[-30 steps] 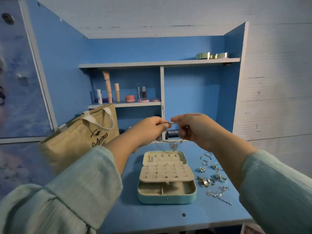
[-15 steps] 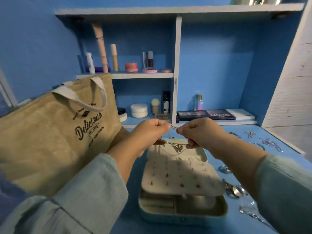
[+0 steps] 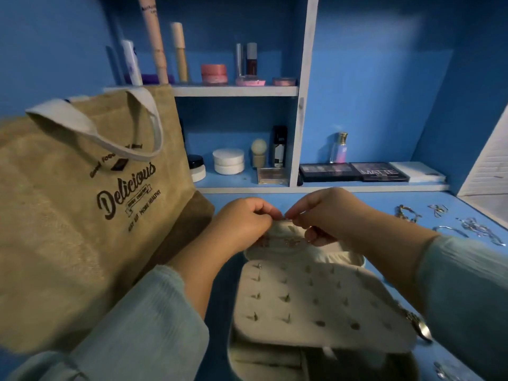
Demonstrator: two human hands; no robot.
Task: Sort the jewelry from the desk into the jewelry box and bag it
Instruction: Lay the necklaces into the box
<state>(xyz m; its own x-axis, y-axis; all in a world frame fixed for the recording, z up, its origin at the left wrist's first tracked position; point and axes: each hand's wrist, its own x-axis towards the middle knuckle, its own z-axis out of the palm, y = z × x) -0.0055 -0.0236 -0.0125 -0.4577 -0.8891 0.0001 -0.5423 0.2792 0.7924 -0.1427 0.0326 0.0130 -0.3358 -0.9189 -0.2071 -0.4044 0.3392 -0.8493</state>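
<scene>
Right now I have my left hand [image 3: 247,218] and right hand [image 3: 324,213] each pinching an end of the thin silver chain necklace [image 3: 286,241], which sags over the raised lid of the open cream-lined jewelry box [image 3: 316,298]. I judge it light, limp and tangle-prone — best held by the clasp ends. The tan jute tote bag [image 3: 82,215] waits left — loose silver jewelry [image 3: 472,228] lies right.

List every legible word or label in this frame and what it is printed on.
"Delicious": large script on the tote bag.
"MORE HEALTHY": end of the small line below it; the words before are blurred.
"MATTE": on the dark palette.
The bag's arc line, its banner and the cosmetics labels are too blurred to read.
</scene>
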